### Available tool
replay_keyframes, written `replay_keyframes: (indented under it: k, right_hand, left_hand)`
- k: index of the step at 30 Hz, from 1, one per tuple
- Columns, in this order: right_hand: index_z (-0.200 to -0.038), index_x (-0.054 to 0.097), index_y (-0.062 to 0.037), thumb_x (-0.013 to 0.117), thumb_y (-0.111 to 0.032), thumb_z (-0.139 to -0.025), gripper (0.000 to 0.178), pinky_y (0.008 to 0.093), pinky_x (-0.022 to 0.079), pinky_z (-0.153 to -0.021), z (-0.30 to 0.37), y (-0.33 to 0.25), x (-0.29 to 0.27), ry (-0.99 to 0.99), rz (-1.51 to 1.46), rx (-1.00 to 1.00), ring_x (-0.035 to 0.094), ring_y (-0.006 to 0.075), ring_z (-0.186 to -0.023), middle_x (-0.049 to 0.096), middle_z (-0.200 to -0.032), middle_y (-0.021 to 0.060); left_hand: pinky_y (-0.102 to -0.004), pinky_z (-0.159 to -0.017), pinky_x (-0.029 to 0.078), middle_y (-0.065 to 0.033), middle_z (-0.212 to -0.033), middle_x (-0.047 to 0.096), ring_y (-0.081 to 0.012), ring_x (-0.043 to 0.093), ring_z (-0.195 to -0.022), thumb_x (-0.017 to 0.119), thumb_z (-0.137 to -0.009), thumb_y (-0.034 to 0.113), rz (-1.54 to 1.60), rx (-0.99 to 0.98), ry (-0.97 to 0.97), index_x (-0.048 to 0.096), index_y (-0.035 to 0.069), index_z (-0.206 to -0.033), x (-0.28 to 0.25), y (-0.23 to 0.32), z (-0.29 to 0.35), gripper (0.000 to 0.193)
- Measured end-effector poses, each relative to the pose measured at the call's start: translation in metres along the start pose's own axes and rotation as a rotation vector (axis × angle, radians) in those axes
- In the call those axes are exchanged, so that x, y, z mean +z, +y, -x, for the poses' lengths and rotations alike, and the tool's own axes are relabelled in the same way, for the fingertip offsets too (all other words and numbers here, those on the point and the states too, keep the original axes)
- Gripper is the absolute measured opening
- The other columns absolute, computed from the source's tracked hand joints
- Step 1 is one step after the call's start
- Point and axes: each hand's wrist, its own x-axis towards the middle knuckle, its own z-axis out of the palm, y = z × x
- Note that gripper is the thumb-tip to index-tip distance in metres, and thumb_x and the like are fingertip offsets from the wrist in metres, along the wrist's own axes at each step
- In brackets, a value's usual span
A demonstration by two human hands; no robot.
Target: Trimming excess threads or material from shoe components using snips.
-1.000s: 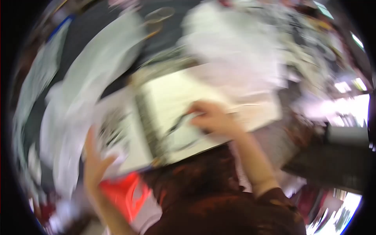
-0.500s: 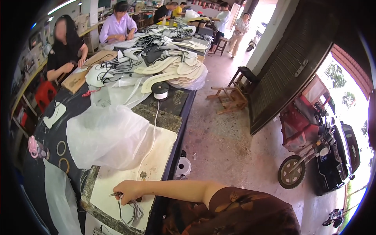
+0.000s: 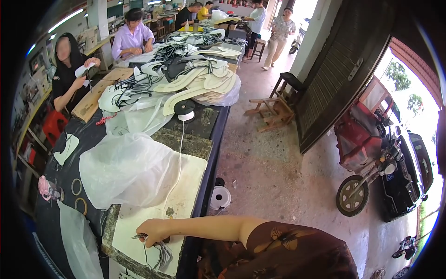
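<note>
Reaching in from the right, my right hand (image 3: pixel 152 229) is closed over the white sheet on the table. A pointed metal tip pokes out on its left side, seemingly from scissors (image 3: pixel 135 236); most of the tool is hidden by the fingers. Just under the hand lie several grey-white curved pieces (image 3: pixel 161 256) with dark strips, partly covered by it; I cannot tell whether the fingers also grip them. The white sheet (image 3: pixel 190 181) rests on a worn, speckled board (image 3: pixel 109 228). My left hand is out of the picture.
Crumpled translucent plastic (image 3: pixel 125 172) covers the sheet's far left part. A white cord runs from a spool (image 3: pixel 184 111) down the sheet. Tape rings (image 3: pixel 81 206) lie to the left. Farther back are piled cream pieces (image 3: pixel 200 83) and co-workers. Wooden stools (image 3: pixel 272 114) stand on the floor.
The view has shifted slightly. My right hand stays closed at nearly the same spot over the grey-white pieces. The co-worker at far left has raised a white piece; the standing person has come closer.
</note>
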Motion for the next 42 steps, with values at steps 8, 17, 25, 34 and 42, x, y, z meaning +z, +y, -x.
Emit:
replay_keyframes:
  k: [8, 17, 25, 34, 42]
  right_hand:
    - [-0.09, 0.066, -0.0067, 0.071, -0.025, -0.067, 0.029, 0.0433, 0.049, -0.069, 0.007, -0.002, -0.002, 0.03, 0.011, -0.018, 0.065, 0.031, -0.079, 0.067, -0.083, 0.0124]
    - [-0.089, 0.066, -0.0065, 0.072, -0.026, -0.068, 0.029, 0.0432, 0.049, -0.068, 0.005, -0.001, 0.001, 0.049, 0.004, -0.051, 0.065, 0.031, -0.077, 0.067, -0.081, 0.0123]
    - [-0.089, 0.067, -0.006, 0.071, -0.027, -0.068, 0.03, 0.0436, 0.049, -0.07, 0.006, 0.001, 0.001, 0.071, 0.014, -0.07, 0.065, 0.0329, -0.081, 0.068, -0.083, 0.0136]
    - [-0.089, 0.067, -0.0062, 0.07, -0.029, -0.069, 0.03, 0.0433, 0.049, -0.071, 0.01, -0.002, 0.003, 0.075, 0.007, -0.073, 0.066, 0.0328, -0.082, 0.068, -0.084, 0.0131]
    - [-0.088, 0.067, -0.0071, 0.07, -0.028, -0.068, 0.029, 0.0428, 0.049, -0.069, 0.007, 0.0, 0.001, 0.036, -0.03, 0.002, 0.066, 0.0308, -0.078, 0.068, -0.082, 0.0117]
  left_hand:
    - [-0.0375, -0.1, 0.048, -0.0225, -0.143, 0.046, -0.032, 0.054, -0.12, 0.084, -0.066, -0.005, 0.658, -0.03, 0.21, 0.032, -0.006, -0.149, 0.0, 0.091, 0.037, 0.098]
    - [-0.0388, -0.105, 0.044, -0.0201, -0.145, 0.046, -0.0302, 0.051, -0.126, 0.083, -0.068, -0.007, 0.817, -0.102, 0.249, 0.026, -0.002, -0.154, -0.002, 0.12, 0.057, 0.104]
    - [-0.0429, -0.116, 0.033, -0.0176, -0.159, 0.029, -0.0316, 0.033, -0.143, 0.08, -0.073, -0.008, 0.883, 0.032, 0.425, 0.018, 0.009, -0.159, 0.005, 0.135, 0.067, 0.108]
    - [-0.0424, -0.12, 0.024, -0.0186, -0.161, 0.025, -0.0311, 0.03, -0.145, 0.07, -0.079, -0.012, 0.798, -0.003, 0.518, 0.014, 0.007, -0.161, -0.02, 0.203, 0.091, 0.101]
    - [-0.0454, -0.113, 0.035, -0.0214, -0.157, 0.031, -0.0353, 0.038, -0.141, 0.087, -0.063, 0.007, 0.914, 0.461, 0.471, 0.011, 0.002, -0.161, -0.065, 0.263, 0.073, 0.124]
